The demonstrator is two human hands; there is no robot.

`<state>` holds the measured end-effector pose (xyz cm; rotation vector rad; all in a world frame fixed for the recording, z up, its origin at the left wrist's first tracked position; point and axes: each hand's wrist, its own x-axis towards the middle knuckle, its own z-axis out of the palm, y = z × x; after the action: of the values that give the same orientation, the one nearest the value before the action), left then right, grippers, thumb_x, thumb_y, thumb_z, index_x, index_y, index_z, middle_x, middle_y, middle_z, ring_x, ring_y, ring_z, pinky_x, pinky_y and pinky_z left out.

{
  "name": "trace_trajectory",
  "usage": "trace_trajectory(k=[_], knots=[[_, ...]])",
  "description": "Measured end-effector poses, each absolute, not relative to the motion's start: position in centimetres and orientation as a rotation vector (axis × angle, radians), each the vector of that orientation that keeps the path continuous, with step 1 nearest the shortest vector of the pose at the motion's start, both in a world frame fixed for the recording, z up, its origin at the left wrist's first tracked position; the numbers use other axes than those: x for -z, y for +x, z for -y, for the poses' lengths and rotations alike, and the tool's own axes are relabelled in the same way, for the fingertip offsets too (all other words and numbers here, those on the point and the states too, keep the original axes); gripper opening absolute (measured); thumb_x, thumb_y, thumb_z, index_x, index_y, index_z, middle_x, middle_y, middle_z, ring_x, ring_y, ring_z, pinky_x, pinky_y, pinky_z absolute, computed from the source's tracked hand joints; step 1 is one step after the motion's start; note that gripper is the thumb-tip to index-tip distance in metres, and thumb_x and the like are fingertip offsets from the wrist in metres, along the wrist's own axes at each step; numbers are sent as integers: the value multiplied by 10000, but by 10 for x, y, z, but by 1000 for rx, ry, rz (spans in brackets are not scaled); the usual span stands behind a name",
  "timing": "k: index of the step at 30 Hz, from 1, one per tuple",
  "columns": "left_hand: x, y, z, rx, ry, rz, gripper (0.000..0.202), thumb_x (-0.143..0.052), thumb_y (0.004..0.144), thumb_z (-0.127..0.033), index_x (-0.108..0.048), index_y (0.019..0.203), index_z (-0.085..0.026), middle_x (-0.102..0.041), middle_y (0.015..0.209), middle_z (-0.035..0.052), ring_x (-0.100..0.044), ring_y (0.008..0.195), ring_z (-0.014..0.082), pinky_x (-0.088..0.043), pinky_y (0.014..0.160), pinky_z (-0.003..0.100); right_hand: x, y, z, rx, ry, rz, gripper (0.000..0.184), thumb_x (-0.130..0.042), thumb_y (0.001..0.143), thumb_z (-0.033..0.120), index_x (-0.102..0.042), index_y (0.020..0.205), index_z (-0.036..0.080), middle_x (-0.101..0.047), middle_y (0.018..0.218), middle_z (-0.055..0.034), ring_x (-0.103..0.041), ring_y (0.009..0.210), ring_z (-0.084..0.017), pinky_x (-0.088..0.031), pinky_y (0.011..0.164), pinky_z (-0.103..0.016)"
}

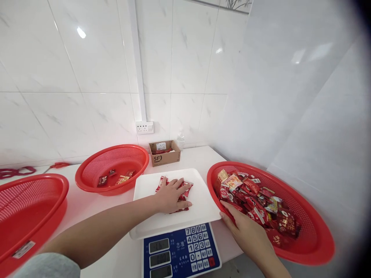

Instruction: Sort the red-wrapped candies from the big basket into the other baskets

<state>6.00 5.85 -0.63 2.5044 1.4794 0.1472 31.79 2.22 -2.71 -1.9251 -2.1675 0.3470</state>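
Note:
My left hand (170, 195) lies flat, fingers spread, on a small pile of red candy packets (185, 187) on the white tray of a scale (150, 185). My right hand (246, 227) reaches into the red basket (319, 247) at the right, fingers down among several red candy packets (261, 197); its fingertips are partly hidden by the packets. The scale's blue panel with keypad and displays (181, 253) faces me below the tray.
A red basket (87, 173) behind the scale at the left holds a few packets. Another red basket (43, 185) sits at the far left. A small cardboard box (164, 157) stands by the tiled wall under a socket (144, 127).

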Motion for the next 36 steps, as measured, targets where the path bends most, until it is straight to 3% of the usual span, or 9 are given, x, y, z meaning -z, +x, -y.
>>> trace_trajectory(k=[6,10,13,16,19,24,30,33,36], knots=[[-6,36,-57,-130,2612,-1166,604,-427,820,-638,-385,1364,-378,-315,1492,56,-292,1351,303,-77,1091,546,29,319,-22,-359,-1923,2165,536,-262,894,483,-497,1310,239,-600,1248,-77,-581,1098,-284,-475,840,-414],[-12,29,-54,-126,2554,-1212,655,-435,805,-654,-352,1387,-365,-265,1513,41,-176,1395,279,-60,1117,498,27,318,-21,-365,-1936,2177,540,-256,900,473,-490,1320,226,-594,1255,-81,-579,1104,-283,-474,852,-414],[-8,36,-52,-195,2404,-1563,693,-282,850,-666,-275,1431,-289,-186,1535,90,-88,1407,302,-61,1101,547,28,318,-21,-335,-1931,2159,526,-283,894,469,-510,1304,230,-605,1240,-77,-593,1086,-279,-486,837,-405],[0,48,-55,-228,2259,-1808,750,-153,862,-664,-236,1446,-201,-218,1510,183,-118,1388,375,-122,1039,642,29,318,-22,-310,-1916,2142,506,-307,886,472,-532,1280,249,-619,1222,-65,-603,1072,-274,-495,823,-395],[7,60,-61,-221,2180,-1897,792,-130,828,-713,-292,1424,-217,-270,1488,196,-165,1370,408,-169,986,687,29,318,-22,-317,-1922,2148,508,-300,886,476,-526,1285,256,-614,1229,-60,-600,1077,-273,-493,827,-396],[14,70,-65,-229,2253,-1838,794,-146,822,-720,-376,1387,-211,-294,1474,208,-141,1372,417,-76,988,710,30,319,-22,-314,-1950,2164,529,-279,887,480,-510,1301,246,-608,1237,-61,-594,1088,-267,-491,828,-384],[8,56,-64,-207,2489,-1492,595,-290,878,-597,-431,1345,-256,-406,1434,116,-254,1359,328,-92,1058,616,32,320,-22,-279,-1927,2146,506,-310,877,491,-532,1278,277,-637,1195,-53,-610,1058,-270,-496,803,-382],[2,48,-62,-177,2584,-1290,546,-394,872,-536,-414,1354,-278,-429,1429,59,-329,1336,242,-120,1110,494,32,320,-23,-331,-1956,2153,538,-282,881,494,-506,1306,251,-609,1237,-62,-584,1101,-275,-481,839,-394],[-3,42,-59,-188,2628,-1236,569,-389,884,-531,-361,1389,-271,-358,1472,50,-333,1337,186,-112,1133,379,36,322,-25,-381,-1955,2155,565,-262,879,505,-480,1328,241,-580,1274,-68,-565,1124,-287,-472,851,-416]])
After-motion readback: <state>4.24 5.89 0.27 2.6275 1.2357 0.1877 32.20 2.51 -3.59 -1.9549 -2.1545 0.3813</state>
